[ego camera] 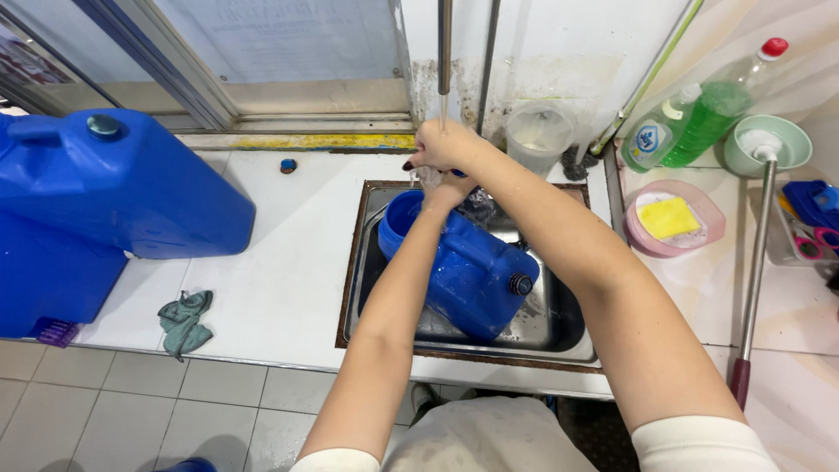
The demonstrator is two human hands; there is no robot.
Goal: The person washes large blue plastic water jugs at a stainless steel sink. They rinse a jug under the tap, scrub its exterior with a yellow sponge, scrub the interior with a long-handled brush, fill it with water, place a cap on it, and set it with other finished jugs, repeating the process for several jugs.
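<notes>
A blue plastic jerrycan [476,275] lies tilted in the steel sink [559,336], its cap toward me. A blue bowl-like tub [400,220] sits at the sink's far left corner. Both my hands meet under a thin stream of water from the tap pipe [445,44]. My right hand [446,144] is on top, fingers curled. My left hand [441,188] is just beneath it, mostly hidden. Something small and dark sits between them; I cannot tell what it is.
A large blue jerrycan [114,188] stands on the white counter at left, with a crumpled green cloth [183,322] near the counter edge. At right are a green detergent bottle [699,118], a pink dish with a yellow sponge [669,218], a clear cup [537,135] and a long-handled tool [756,262].
</notes>
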